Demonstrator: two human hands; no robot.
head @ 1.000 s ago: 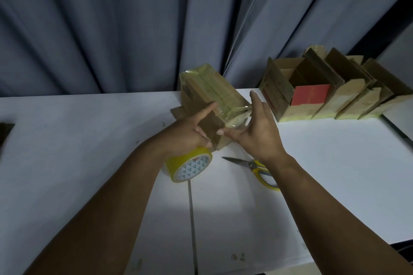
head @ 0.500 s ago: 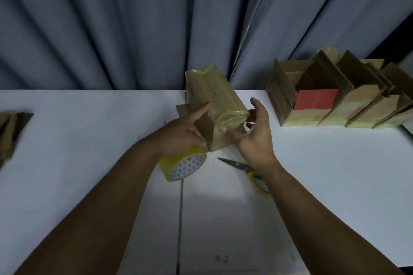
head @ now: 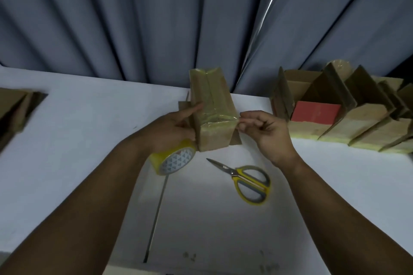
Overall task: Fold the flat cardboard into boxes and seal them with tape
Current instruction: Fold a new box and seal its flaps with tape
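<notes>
The white desk (head: 67, 145) spreads under both grips, and the row of finished boxes (head: 348, 125) stands beyond the right grip (head: 266, 134), well apart from it. A pile of flat cardboard (head: 13, 105) lies far out past the left grip (head: 172, 128). Between the two grips the box (head: 212, 105) stands on end on the desk, leaning slightly away from the person, its long face glossy with yellowish tape. It looks light and hollow. The walls should be stiff enough to brace against but would dent under a hard squeeze, and the taped face is likely slick, so the bare cardboard sides and the corners seem the better places to take hold. The scissors (head: 245, 179) lie on the desk on the near side of the right grip, untouched. The tape roll (head: 176, 161) sits tilted directly under the left grip, touching or nearly touching it. The left grip lies against the box's left side with its index finger (head: 194, 109) straight along the cardboard; its other fingers are hidden, so I cannot tell whether they are curled round the roll. The right grip is closed, its fingers curled and its fingertips (head: 242, 118) pinching the box's upper right corner where the tape folds over the edge.
</notes>
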